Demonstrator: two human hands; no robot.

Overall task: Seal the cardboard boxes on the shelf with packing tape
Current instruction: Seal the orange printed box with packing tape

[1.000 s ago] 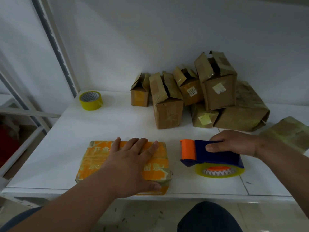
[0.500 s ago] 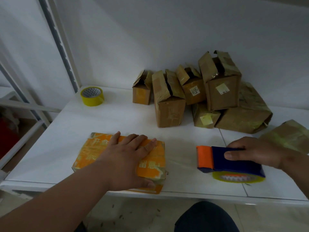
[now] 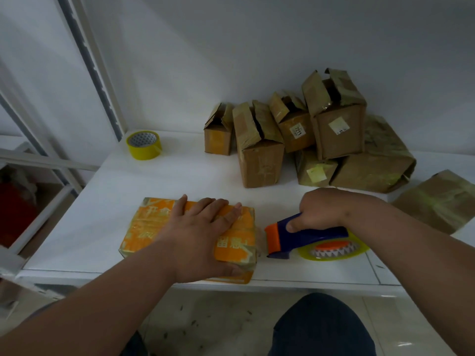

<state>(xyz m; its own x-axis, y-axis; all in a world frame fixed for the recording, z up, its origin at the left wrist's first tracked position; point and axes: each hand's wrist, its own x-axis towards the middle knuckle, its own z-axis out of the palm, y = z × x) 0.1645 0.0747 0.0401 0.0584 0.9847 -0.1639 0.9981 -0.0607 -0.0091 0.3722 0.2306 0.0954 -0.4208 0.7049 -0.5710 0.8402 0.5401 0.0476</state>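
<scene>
Barely begun, by the look of it — the left hand lies flat on the orange box at the shelf's front edge, the right hand closed round the tape dispenser just beside it, and the brown boxes behind gape open.

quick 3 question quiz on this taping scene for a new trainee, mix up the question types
1. True or false: the left hand lies flat on the orange box.
2. Which item does the right hand hold? A) spare yellow tape roll B) tape dispenser C) a brown box
3. Fill in: the spare tape roll sits at the shelf's back ___ corner.

Key: 1 true; 2 B; 3 left
</scene>
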